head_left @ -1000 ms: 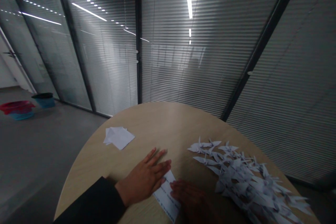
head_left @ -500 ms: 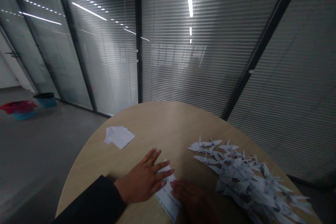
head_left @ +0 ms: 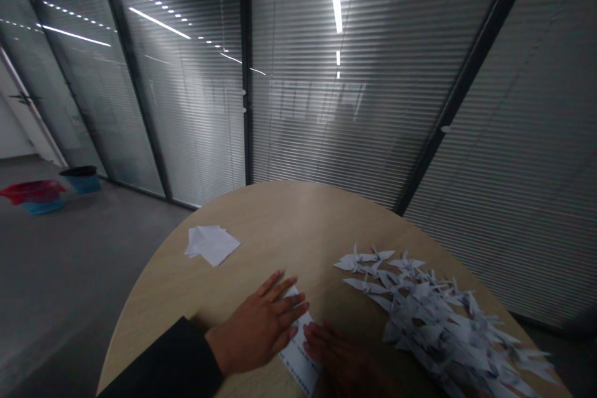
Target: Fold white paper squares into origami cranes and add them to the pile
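Observation:
A narrow folded piece of white paper with dark printing lies flat on the table near its front. My left hand rests across the paper's upper part, palm down, fingers stretched out and apart. Against the paper's right edge lies my right hand, its fingertips touching the sheet and its fingers extended flat. Deep shadow hides much of that hand and wrist. To the right of it spreads a pile of folded paper cranes.
Several loose white paper sheets lie at the left of the round wooden table. Glass partitions with blinds stand behind it. On the floor at left are a blue bin and a bin with a red liner.
My left hand has shifted slightly on the paper, its fingers moving a little up and closer together. The right hand stays almost in place at the paper's edge.

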Motion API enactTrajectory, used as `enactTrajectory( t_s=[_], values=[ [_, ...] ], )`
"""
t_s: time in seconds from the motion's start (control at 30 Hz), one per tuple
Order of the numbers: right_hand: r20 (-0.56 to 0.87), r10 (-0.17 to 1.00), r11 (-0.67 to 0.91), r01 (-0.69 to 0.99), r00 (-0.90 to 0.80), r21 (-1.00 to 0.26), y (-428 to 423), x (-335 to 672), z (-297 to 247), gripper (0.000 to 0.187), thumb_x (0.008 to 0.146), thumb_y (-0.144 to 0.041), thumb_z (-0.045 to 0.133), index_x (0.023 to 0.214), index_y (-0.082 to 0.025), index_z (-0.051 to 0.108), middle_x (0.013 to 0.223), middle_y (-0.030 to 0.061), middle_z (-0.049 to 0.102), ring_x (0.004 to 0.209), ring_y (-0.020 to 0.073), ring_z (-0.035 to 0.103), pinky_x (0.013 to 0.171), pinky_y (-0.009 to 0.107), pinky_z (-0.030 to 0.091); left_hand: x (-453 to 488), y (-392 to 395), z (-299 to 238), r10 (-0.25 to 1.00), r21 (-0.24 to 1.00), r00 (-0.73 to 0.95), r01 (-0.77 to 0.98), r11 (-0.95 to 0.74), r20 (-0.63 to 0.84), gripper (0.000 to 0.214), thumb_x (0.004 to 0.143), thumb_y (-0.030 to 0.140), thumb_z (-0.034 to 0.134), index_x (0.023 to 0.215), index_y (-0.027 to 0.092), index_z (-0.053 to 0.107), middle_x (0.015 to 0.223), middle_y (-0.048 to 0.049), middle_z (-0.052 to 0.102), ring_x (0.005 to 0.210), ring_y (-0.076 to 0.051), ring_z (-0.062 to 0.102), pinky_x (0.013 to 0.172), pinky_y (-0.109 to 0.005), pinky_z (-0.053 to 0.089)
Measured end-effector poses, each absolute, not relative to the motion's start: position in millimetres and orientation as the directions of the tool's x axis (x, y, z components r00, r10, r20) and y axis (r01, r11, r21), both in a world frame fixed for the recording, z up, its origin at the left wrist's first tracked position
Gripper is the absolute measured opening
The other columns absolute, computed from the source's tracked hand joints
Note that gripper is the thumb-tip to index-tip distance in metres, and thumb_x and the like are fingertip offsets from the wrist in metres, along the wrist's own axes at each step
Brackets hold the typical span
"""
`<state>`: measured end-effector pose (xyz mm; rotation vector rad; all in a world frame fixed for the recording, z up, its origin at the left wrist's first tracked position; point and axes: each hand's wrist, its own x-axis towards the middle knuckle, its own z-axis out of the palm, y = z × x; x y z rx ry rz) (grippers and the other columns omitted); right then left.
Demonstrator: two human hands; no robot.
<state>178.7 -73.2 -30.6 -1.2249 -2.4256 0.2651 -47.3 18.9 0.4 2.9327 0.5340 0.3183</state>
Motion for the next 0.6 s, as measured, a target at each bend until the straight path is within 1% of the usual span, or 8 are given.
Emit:
enactTrajectory(
  t_s=[0.07, 0.2, 0.27, 0.37, 0.47, 0.6],
  values=[
    [0.281, 0.809, 0.588, 0.730, -0.517, -0.348, -76, 178, -28, 0.029, 0.093, -0.034, 0.056, 0.119, -0.021, 0.057, 0.124, 0.0074, 0.057, 0.102, 0.0207, 0.060, 0.086, 0.042, 0.052, -49, 18, 3, 0.363, 0.187, 0.914, 0.330, -0.925, 0.181, 0.046, 0.099, 0.035, 0.036, 0.144, 0.026, 0.034, 0.146, -0.0013, 0.043, 0.142, -0.027, 0.021, 0.117, -0.052, 0.011],
    [0.305, 0.811, 0.582, 0.735, -0.499, -0.347, -80, 176, -23, 0.028, 0.093, -0.034, 0.055, 0.118, -0.021, 0.057, 0.122, 0.0071, 0.058, 0.100, 0.0201, 0.060, 0.085, 0.041, 0.052, -49, 16, 7, 0.370, 0.188, 0.915, 0.340, -0.921, 0.158, 0.045, 0.099, 0.039, 0.035, 0.143, 0.029, 0.037, 0.148, -0.0002, 0.040, 0.142, -0.031, 0.017, 0.115, -0.057, 0.014],
    [0.318, 0.809, 0.584, 0.736, -0.494, -0.342, -80, 175, -21, 0.028, 0.093, -0.034, 0.055, 0.118, -0.021, 0.057, 0.122, 0.0072, 0.058, 0.100, 0.0200, 0.060, 0.085, 0.041, 0.052, -48, 14, 8, 0.380, 0.179, 0.912, 0.352, -0.919, 0.157, 0.044, 0.099, 0.037, 0.036, 0.142, 0.028, 0.038, 0.147, -0.0005, 0.042, 0.142, -0.031, 0.018, 0.115, -0.056, 0.014],
    [0.337, 0.806, 0.585, 0.739, -0.486, -0.334, -80, 173, -19, 0.027, 0.094, -0.034, 0.055, 0.117, -0.022, 0.057, 0.122, 0.0071, 0.058, 0.100, 0.0198, 0.060, 0.085, 0.040, 0.052, -45, 12, 6, 0.386, 0.165, 0.902, 0.358, -0.919, 0.193, 0.043, 0.098, 0.032, 0.039, 0.140, 0.026, 0.042, 0.144, -0.0011, 0.046, 0.142, -0.030, 0.020, 0.117, -0.054, 0.011],
    [0.356, 0.803, 0.585, 0.744, -0.477, -0.323, -80, 172, -19, 0.027, 0.093, -0.035, 0.055, 0.117, -0.022, 0.057, 0.122, 0.0070, 0.058, 0.100, 0.0199, 0.060, 0.084, 0.040, 0.052, -43, 12, 4, 0.384, 0.154, 0.900, 0.358, -0.921, 0.208, 0.042, 0.097, 0.028, 0.041, 0.139, 0.026, 0.044, 0.143, -0.0008, 0.049, 0.142, -0.028, 0.020, 0.117, -0.053, 0.009],
    [0.381, 0.801, 0.580, 0.753, -0.461, -0.310, -79, 170, -20, 0.027, 0.094, -0.035, 0.055, 0.117, -0.022, 0.058, 0.122, 0.0071, 0.058, 0.100, 0.0198, 0.060, 0.084, 0.040, 0.052, -44, 14, 3, 0.376, 0.155, 0.905, 0.350, -0.924, 0.198, 0.043, 0.097, 0.027, 0.042, 0.140, 0.027, 0.042, 0.145, 0.0002, 0.046, 0.143, -0.027, 0.018, 0.117, -0.053, 0.009]
  ],
)
